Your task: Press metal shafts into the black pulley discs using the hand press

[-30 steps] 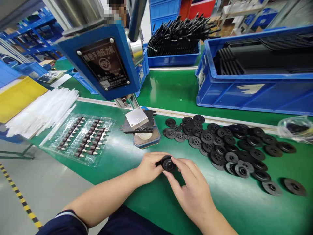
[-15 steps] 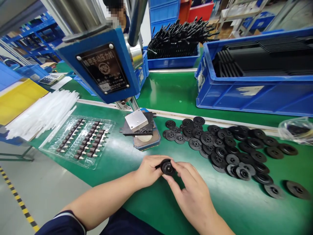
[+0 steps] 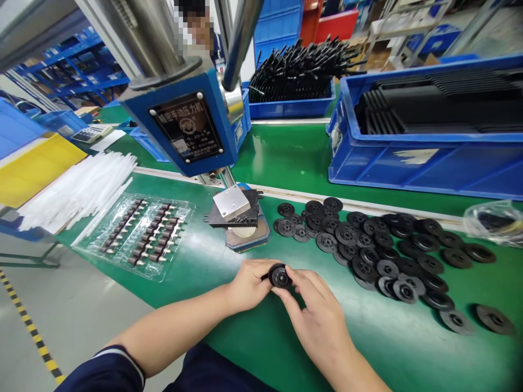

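- We've got the round black part (image 3: 280, 276) up in front of us, near edge of the green bench (image 3: 359, 337), between the press (image 3: 188, 130) and our body.
- Grip: left hand (image 3: 249, 283) has its fingers closed around the part's left side; right hand (image 3: 321, 307) pinches the right rim, thumb below, index finger above. Both narrow, both on the same part.
- Stepped face points up at us, small raised hub in the middle.
- Handling, our read: light, stiff moulded plastic. Smooth enough to spin or slip if pinched at one spot. Thin outer flange looks like the weak bit; bending it could chip or warp it.
- Best hold: opposite sides of the rim, or lower on the thicker stepped body, keeping fingertips off the hub.
- Around it: loose black discs (image 3: 346, 233) spread to the right, some overlapping; clear tray (image 3: 165, 269) with brown pieces (image 3: 141, 253) to the left; metal block (image 3: 231, 202) on a black plate (image 3: 220, 218) at the press base (image 3: 261, 235).
- Hidden: underside of the part, plus most left fingertips. A dark stub shows at its left by the left fingers; can't tell if it's the same piece or a second one.
- Hub detail too small to read. Press top and right-side blue bin (image 3: 408, 163) run out of frame. Plastic bag (image 3: 494, 220) contents unclear.
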Available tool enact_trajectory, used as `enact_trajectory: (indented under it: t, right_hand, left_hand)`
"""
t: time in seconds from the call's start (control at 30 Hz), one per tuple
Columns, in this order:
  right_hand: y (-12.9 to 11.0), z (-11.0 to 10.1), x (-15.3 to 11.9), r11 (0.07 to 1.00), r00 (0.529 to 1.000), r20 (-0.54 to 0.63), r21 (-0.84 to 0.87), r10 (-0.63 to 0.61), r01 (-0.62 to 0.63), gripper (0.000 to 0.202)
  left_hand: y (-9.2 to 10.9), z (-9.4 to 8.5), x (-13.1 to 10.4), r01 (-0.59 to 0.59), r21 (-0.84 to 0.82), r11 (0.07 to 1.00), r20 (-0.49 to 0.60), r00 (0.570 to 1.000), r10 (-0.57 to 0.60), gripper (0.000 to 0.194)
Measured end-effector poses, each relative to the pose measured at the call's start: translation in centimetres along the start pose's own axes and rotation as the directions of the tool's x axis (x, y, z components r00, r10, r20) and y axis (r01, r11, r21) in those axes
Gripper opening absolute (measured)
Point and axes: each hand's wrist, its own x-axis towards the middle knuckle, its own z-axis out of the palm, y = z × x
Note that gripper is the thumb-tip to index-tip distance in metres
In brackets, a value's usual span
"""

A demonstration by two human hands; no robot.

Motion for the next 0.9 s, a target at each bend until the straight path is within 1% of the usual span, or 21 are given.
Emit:
enact_trajectory:
  t: [0.27,0.4,0.53,0.73,0.83,0.9]
  right_hand:
    - [0.2,0.4,0.1,1.000,0.999,-0.053,0.006,0.002,-0.002,0.027]
    - [0.3,0.7,0.0,1.000,0.998,-0.065,0.026,-0.002,0.004,0.026]
    - [0.4,0.9,-0.1,0.999,0.997,-0.074,0.036,0.022,-0.020,0.025]
    - [0.7,1.1,-0.1,0.999,0.997,-0.083,0.052,0.003,0.002,0.027]
    - [0.8,1.3,-0.1,0.999,0.996,-0.092,0.052,0.017,-0.012,0.028]
    - [0.8,1.2,0.0,0.998,0.996,-0.074,0.054,0.041,-0.037,0.030]
  left_hand:
    - [-0.1,0.2,-0.2,-0.005,0.028,1.000,-0.023,1.000,0.006,0.022]
    - [-0.3,0.3,-0.4,-0.005,0.038,0.999,-0.039,0.999,0.006,0.024]
    - [-0.5,0.5,-0.5,-0.004,0.059,0.998,-0.055,0.998,0.007,0.028]
    - [-0.2,0.7,-0.5,0.005,0.089,0.996,-0.085,0.996,0.003,0.025]
    - [-0.3,0.7,-0.4,0.010,0.061,0.998,-0.075,0.997,-0.005,0.020]
    - [-0.5,0.7,-0.2,0.044,-0.007,0.999,-0.063,0.997,-0.044,0.016]
